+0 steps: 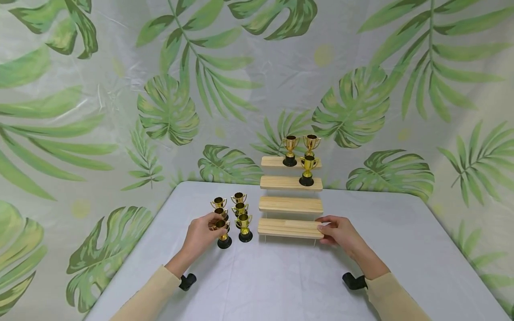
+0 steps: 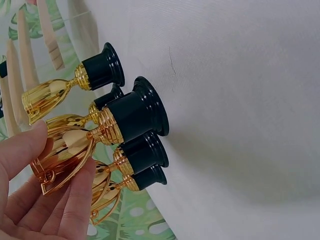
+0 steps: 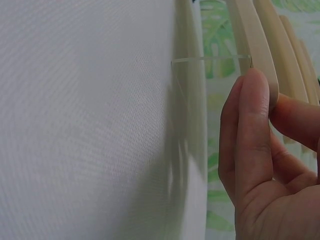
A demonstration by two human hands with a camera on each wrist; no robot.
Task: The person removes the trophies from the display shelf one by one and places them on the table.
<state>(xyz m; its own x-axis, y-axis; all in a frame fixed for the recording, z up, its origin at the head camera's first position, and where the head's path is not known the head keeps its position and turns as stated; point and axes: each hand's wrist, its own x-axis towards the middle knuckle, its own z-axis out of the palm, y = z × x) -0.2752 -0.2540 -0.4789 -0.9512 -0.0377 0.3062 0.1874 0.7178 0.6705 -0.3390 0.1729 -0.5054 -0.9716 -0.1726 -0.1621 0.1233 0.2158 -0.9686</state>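
My left hand (image 1: 201, 234) holds a small gold trophy cup (image 2: 135, 112) with a black base, fingers and thumb around its cup. Whether its base touches the table I cannot tell. Close by stand several like trophies in two rows, among them a front one (image 1: 244, 229) just right of the hand. At the right end of the lowest step of a wooden tiered display stand (image 1: 289, 226), my right hand (image 1: 341, 234) pinches the board between thumb and fingers. Two trophies, one at left (image 1: 290, 151), are on the top step, and a third (image 1: 307, 171) is on the step below.
A white cloth (image 1: 273, 281) covers the table. Behind it hangs a leaf-patterned curtain (image 1: 225, 129). Clear legs (image 3: 215, 58) carry the stand's lowest board. A black camera mount sits at each wrist, the left one (image 1: 187, 281) and the right one (image 1: 354, 281).
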